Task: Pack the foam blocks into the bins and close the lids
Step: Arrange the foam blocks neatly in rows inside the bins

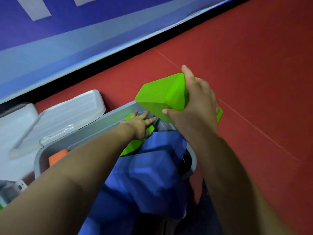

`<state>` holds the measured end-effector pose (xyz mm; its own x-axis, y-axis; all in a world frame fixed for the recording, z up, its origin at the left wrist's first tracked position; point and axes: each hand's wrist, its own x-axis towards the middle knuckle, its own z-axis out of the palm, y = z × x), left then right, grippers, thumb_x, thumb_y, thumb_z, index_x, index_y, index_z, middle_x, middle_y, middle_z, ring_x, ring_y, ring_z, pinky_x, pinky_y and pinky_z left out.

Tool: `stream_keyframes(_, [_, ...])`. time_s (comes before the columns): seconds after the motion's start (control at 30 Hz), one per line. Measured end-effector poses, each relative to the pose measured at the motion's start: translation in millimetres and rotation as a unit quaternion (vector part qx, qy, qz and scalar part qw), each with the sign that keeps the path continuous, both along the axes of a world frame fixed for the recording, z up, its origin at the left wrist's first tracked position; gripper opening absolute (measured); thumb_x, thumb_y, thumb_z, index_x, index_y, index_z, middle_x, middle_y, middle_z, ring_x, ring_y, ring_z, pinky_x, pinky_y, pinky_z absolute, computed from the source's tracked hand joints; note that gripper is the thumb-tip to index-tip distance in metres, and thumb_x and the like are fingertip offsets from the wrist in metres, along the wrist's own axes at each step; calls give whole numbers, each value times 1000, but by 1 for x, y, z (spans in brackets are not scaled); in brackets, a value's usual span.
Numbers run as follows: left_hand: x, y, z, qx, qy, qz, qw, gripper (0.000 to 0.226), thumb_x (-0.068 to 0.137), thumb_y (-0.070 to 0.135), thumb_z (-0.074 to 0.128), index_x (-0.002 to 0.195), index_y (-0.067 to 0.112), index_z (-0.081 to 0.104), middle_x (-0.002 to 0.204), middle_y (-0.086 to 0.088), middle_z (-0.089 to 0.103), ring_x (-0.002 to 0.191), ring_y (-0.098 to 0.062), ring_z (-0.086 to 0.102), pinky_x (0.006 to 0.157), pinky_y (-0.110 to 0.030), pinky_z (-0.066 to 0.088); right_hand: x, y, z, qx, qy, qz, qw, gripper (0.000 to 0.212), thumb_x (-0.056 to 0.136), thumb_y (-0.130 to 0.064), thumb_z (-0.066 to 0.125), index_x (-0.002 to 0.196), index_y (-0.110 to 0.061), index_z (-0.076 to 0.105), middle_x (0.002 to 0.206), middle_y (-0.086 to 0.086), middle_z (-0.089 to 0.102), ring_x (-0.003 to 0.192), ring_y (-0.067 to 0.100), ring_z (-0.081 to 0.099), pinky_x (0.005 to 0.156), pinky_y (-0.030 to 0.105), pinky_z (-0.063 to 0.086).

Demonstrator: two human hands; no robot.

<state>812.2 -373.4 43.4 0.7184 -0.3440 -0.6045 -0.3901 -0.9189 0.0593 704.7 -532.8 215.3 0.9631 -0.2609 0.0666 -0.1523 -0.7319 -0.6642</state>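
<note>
Both forearms fill the foreground, reaching away from the camera over a grey bin [116, 114] on the red floor [254, 65]. Farthest left, a white lid [71, 114] lies flipped open beside the bin's far rim, hinged back toward the blue wall [50, 48]. Inside the bin, an orange block [56, 157] shows at the left end, blue blocks [152, 175] crowd the near middle, and a green block [133, 148] lies farther in. The left hand [140, 126] rests flat on that packed green block, fingers straight and spread, pressing it down. To its right and higher, the right hand [194, 102] grips a second green block [160, 97], thumb on the near face and fingers curled over the top edge. This held block hangs above the bin's far right corner, tilted, its long axis running roughly from the left rim up toward the right. The two hands are apart, the right one nearer the open gap. That gap lies just below and slightly left of the held block, so I judge the coming move is a short drop down and leftward, beside the pressing hand
</note>
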Motion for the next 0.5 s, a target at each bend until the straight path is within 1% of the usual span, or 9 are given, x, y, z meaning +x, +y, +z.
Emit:
stream_keyframes(0.07, [4, 0, -12, 24, 2, -11, 1000, 85, 72, 70, 35, 149, 43, 8, 158, -3, 13, 144, -37, 13, 107, -64, 25, 1, -2, -1, 3, 2, 0, 1000, 101, 66, -31, 80, 145, -47, 18, 147, -8, 30, 138, 16, 25, 114, 44, 20])
stream_keyframes(0.13, [-3, -3, 5, 9, -15, 0, 1000, 74, 78, 68, 44, 145, 44, 25, 145, -5, 30, 132, -40, 30, 102, -62, 35, 1, -3, -2, 4, 1, 0, 1000, 101, 66, -31, 80, 145, -46, 20, 146, -9, 31, 137, 16, 25, 114, 45, 20])
stream_keyframes(0.17, [-5, -3, 11, 1, -37, 9, 999, 68, 81, 68, 48, 142, 43, 31, 138, -6, 34, 126, -40, 34, 99, -61, 38, 1, -4, -3, 4, 0, -1, 1000, 100, 66, -30, 80, 145, -46, 20, 146, -8, 31, 137, 17, 25, 114, 45, 20])
stream_keyframes(0.2, [-4, -2, 15, 5, -61, 22, 998, 65, 82, 68, 50, 140, 42, 36, 133, -7, 34, 123, -39, 35, 96, -61, 40, 1, -5, -3, 2, -1, -2, 1000, 100, 66, -30, 81, 145, -46, 20, 145, -8, 32, 137, 17, 26, 114, 46, 20])
stream_keyframes(0.27, [-5, 2, 30, 42, -107, 43, 992, 64, 81, 71, 49, 136, 39, 43, 132, -9, 32, 124, -38, 34, 92, -61, 43, 1, -6, -3, -3, 2, -2, 1000, 100, 67, -31, 80, 145, -45, 20, 145, -7, 32, 137, 17, 25, 114, 46, 19])
stream_keyframes(0.37, [-5, 20, 46, 73, -139, 90, 984, 69, 78, 77, 44, 127, 30, 54, 126, -10, 34, 118, -36, 36, 87, -51, 45, 0, -6, -3, -7, 3, -2, 1000, 101, 67, -32, 81, 146, -44, 19, 145, -6, 33, 136, 18, 26, 114, 46, 21])
stream_keyframes(0.43, [0, 38, 55, 97, -155, 97, 978, 76, 76, 80, 41, 124, 23, 55, 123, -13, 43, 118, -35, 38, 90, -47, 43, 0, -4, -3, -14, -1, -3, 1000, 102, 65, -33, 81, 146, -43, 20, 143, -5, 35, 135, 20, 29, 113, 45, 23])
stream_keyframes(0.5, [3, 55, 70, 105, -176, 118, 972, 74, 79, 75, 44, 123, 16, 55, 126, -16, 49, 125, -35, 36, 93, -43, 40, 1, -1, -3, -23, 0, -2, 1000, 102, 65, -34, 82, 146, -43, 20, 143, -5, 36, 134, 21, 31, 112, 45, 25])
